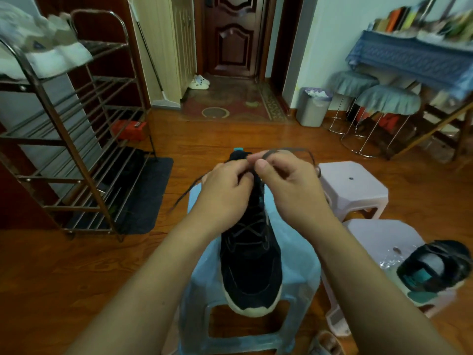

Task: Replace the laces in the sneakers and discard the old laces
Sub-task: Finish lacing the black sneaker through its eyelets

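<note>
- The black sneaker (252, 265) is stood on a pale blue plastic stool (299, 265), toe towards the camera; a dark lace (249, 228) is seen crossed through its lower eyelets.
- The lace ends are pinched near the tongue by the left hand (225, 190) and the right hand (291, 185); old or new lace cannot be told.
- The second sneaker (435, 265), seemingly unlaced, is left on a white stool (378, 234).
- A lined grey bin (313, 108) is judged to await the old laces.
- Suede-like upper and a smooth, rounded cream sole are shown.

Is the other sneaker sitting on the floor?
No, the second sneaker lies on a pale stool to the right, not on the wooden floor.
</note>
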The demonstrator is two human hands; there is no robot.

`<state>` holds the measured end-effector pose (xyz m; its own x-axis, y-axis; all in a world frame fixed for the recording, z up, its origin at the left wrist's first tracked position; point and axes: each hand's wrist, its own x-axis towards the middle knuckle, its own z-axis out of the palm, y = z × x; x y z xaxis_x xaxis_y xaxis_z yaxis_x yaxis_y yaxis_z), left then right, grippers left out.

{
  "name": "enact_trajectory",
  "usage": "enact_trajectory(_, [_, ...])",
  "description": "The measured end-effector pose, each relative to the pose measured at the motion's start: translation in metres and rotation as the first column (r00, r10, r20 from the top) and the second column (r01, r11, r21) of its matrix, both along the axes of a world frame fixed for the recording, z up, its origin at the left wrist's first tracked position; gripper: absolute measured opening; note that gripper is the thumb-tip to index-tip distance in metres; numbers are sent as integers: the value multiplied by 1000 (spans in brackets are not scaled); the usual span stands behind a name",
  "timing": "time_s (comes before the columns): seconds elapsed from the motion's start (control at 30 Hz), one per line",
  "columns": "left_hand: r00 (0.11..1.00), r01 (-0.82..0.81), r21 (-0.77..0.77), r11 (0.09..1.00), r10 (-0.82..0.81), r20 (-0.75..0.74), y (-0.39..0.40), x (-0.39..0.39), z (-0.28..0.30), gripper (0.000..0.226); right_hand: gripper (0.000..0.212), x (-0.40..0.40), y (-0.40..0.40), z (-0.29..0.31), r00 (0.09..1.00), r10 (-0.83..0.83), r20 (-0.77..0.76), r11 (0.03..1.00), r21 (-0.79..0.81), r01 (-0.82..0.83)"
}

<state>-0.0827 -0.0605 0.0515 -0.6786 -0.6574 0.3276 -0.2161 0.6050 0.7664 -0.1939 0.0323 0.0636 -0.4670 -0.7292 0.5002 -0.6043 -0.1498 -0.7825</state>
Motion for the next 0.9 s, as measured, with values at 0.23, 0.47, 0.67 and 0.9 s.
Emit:
enact_trajectory(0.23, [979,172,382,908,-117,-165,-7,7,8,44,37,-21,-23,34,779,186,-599,953,304,6])
enact_trajectory(0.47, [954,282,510,813,-179,-242,-20,25,15,19,17,-46,9,54,982,157,-106,805,590,-65])
enact_trajectory(0.67, [980,49,164,985,-16,-199,-20,23,3,26,36,-22,-2,42,983,151,104,749,637,-183])
enact_trajectory(0.9, [921,-13,179,984,82,-382,0,14,-15,23,38,-9,-4,33,804,78,589,847,386,-365])
